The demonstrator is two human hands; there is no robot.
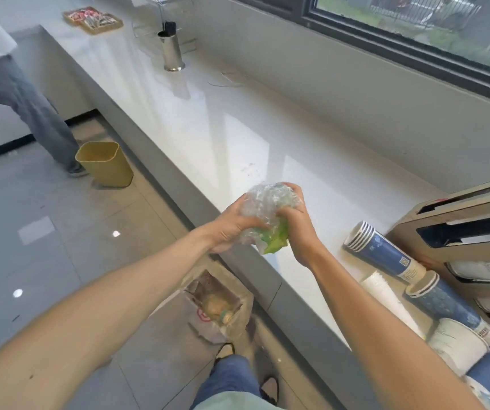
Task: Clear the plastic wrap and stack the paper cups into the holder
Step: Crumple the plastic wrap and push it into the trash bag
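A crumpled ball of clear plastic wrap (pixel 263 214) with a green patch is squeezed between both hands over the counter's front edge. My left hand (pixel 232 229) grips its left side and my right hand (pixel 297 223) clamps its right side. Stacks of blue and white paper cups (pixel 386 255) lie on their sides on the counter at the right, with more cup stacks (pixel 457 347) nearer to me. The wooden cup holder (pixel 457 226) with dark slots stands at the far right, partly cut off by the frame.
The white counter (pixel 238 137) runs along a window wall. A steel cylinder (pixel 172 53) and a wooden tray (pixel 93 19) sit at its far end. On the floor stand a tan bin (pixel 104 164) and a lined bin holding rubbish (pixel 217 306) below my hands. A person (pixel 16 84) stands far left.
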